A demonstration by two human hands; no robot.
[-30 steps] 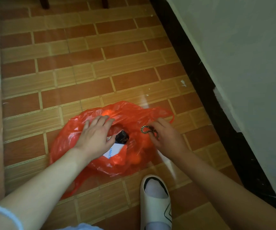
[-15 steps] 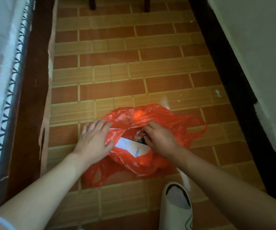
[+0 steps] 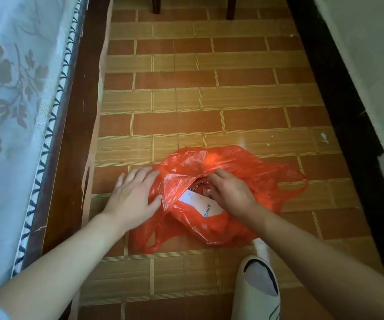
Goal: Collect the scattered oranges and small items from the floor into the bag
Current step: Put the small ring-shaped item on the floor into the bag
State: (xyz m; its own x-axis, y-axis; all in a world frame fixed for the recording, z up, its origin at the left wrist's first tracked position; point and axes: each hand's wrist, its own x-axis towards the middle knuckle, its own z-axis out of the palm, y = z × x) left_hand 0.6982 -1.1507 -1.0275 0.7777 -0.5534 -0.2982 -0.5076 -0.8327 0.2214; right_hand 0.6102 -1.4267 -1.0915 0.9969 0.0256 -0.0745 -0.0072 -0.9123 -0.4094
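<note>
Both hands work at the red bag point(image 3: 244, 172) on the floor point(image 3: 209, 100), left hand point(image 3: 133, 195) flat holding its mouth, right hand point(image 3: 229, 192) curled inside by a chain point(image 3: 199, 184) and white box point(image 3: 198, 204); collecting looks nearly finished, no oranges lying loose.

There is 1 view, from the head camera, worn high above the scene and tilted steeply forward and down at the tiled floor point(image 3: 209, 107). Its wide angle bends the edges: the bed frame point(image 3: 71, 135) slants along the left side and the dark skirting board point(image 3: 338, 112) along the right. Both forearms reach in from the bottom corners, and the red plastic bag point(image 3: 244, 172) lies near, just below the middle. A white slipper point(image 3: 255, 294) sits at the bottom edge, nearest the lens.
</note>
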